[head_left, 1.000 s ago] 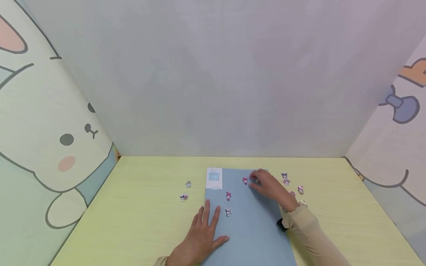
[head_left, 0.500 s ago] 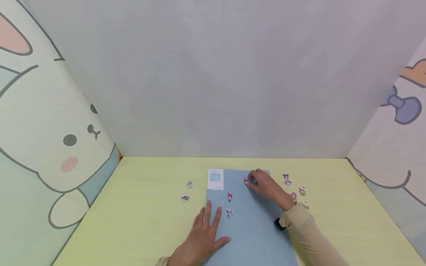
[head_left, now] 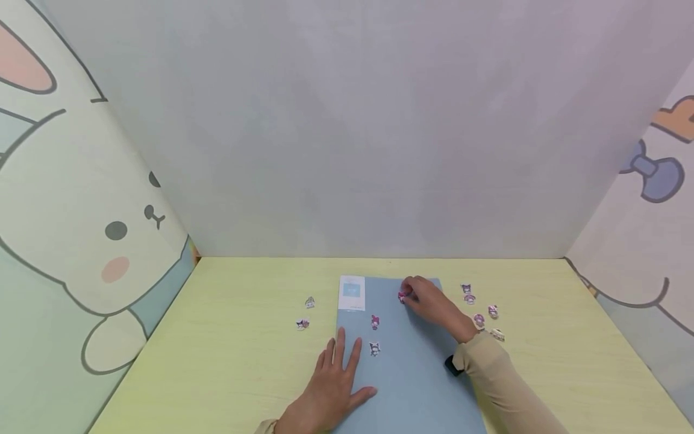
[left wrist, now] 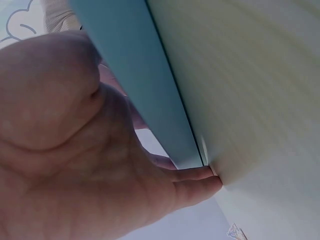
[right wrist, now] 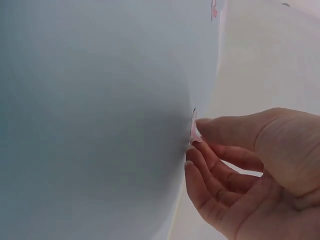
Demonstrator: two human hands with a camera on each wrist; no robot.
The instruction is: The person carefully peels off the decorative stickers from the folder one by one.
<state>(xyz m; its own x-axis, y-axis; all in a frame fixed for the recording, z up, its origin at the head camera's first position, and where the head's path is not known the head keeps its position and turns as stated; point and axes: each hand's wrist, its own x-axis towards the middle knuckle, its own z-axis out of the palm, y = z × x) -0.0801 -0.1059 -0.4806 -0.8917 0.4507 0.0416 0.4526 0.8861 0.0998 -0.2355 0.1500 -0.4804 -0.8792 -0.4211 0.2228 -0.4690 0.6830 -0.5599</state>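
A blue folder-like sheet (head_left: 412, 380) lies lengthwise on the table, with a white label (head_left: 352, 303) at its far left corner. My left hand (head_left: 331, 389) rests spread across its left edge, some fingers reaching past onto the table in the left wrist view. Near the far end, my right hand (head_left: 431, 301) has thumb and fingertips on a small pink character sticker (right wrist: 195, 131), pinching at its edge close against the blue surface. Nearer on the sheet are another pink character sticker (head_left: 375, 322) and a dark-and-white one (head_left: 375, 349).
Several loose character stickers lie right of the sheet, among them a pink one (head_left: 493, 311) and a pale one (head_left: 497, 334). To the left are a pale sticker (head_left: 309, 302) and a dark-and-pink one (head_left: 302, 324). A grey wall (head_left: 347, 150) rises behind the yellow table (head_left: 244, 349).
My right hand has moved slightly left, from beside the far pink sticker onto it, its fingertips closing in. My left hand stays in place on the sheet.
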